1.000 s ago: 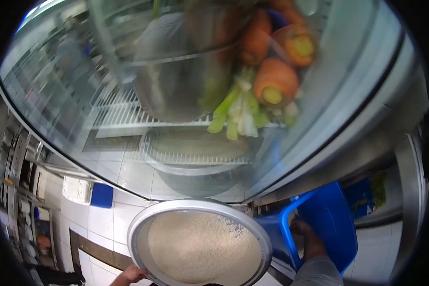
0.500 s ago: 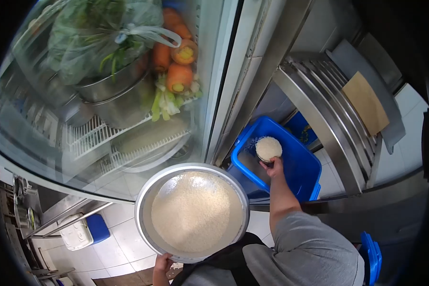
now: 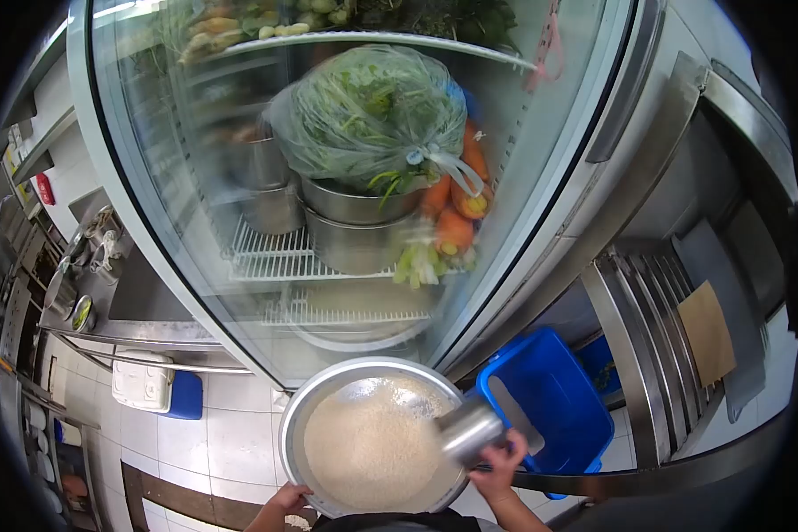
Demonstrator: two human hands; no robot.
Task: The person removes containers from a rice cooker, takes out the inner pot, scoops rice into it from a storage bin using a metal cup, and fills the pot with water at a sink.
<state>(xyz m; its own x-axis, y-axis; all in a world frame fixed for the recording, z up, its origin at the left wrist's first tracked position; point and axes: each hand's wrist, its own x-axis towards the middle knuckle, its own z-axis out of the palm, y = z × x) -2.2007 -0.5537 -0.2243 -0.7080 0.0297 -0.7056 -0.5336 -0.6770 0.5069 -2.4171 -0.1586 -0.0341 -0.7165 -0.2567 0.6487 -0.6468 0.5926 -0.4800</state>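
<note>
A wide metal bowl (image 3: 290, 443) full of white rice (image 3: 368, 443) is in front of my body. My left hand (image 3: 290, 498) is closed on its near left rim. Over the bowl's right side my right hand (image 3: 500, 463) grips a metal cup (image 3: 472, 431), tipped sideways with its mouth toward the rice. The cup is smeared by motion, and its inside cannot be seen. Just to the right of the bowl is a deep blue bin (image 3: 585, 421), with some whitish rice visible at its left inner side.
A glass-door fridge (image 3: 186, 266) rises ahead, holding a bag of greens (image 3: 372, 115), carrots (image 3: 455, 232) and metal pots (image 3: 363, 239). On the right stands a slatted metal rack (image 3: 647, 355). A white and blue cooler box (image 3: 144, 381) sits on the tiled floor at left.
My right hand has brought the rice-filled cup out of the blue bin, leftward to the bowl, and tipped it. My left hand stays on the rim. The view has shifted toward the fridge.
</note>
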